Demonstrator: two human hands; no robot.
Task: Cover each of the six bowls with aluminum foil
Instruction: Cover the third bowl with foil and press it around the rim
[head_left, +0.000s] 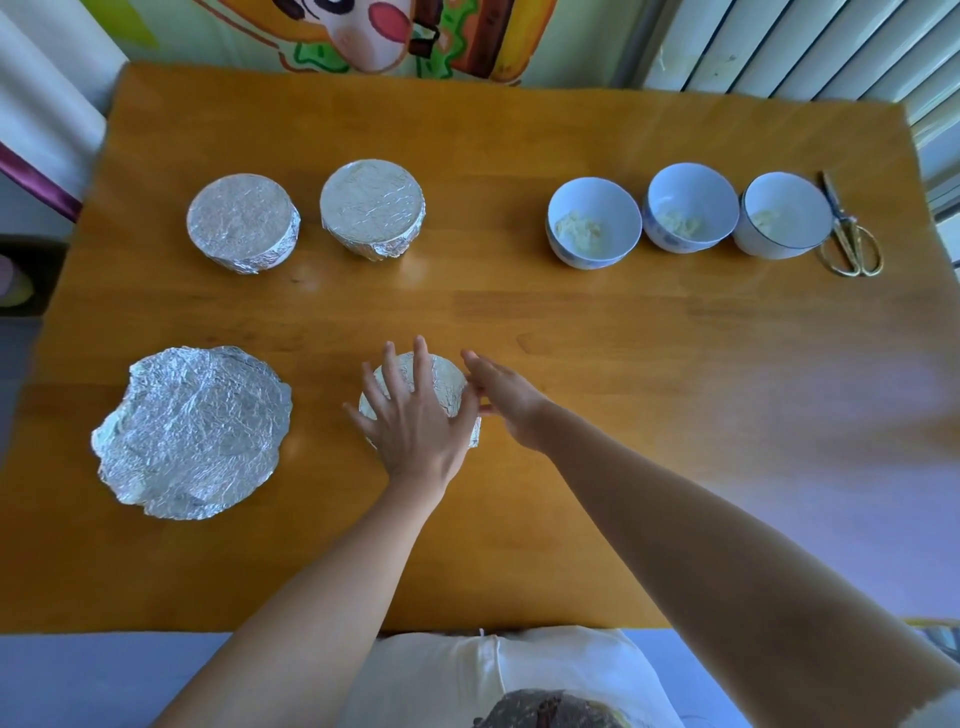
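I get a bright, daylit view, with light that seems to enter from the far right, where pale streaks of glare wash across the table (519, 312). A bluish-violet cast covers its near right part. The foil sheet (192, 431) at near left glints without blowing out, and shadows are soft and faint. The wide lens bows the table's edges, the corners look soft, and the right forearm (727, 551) is slightly smeared.
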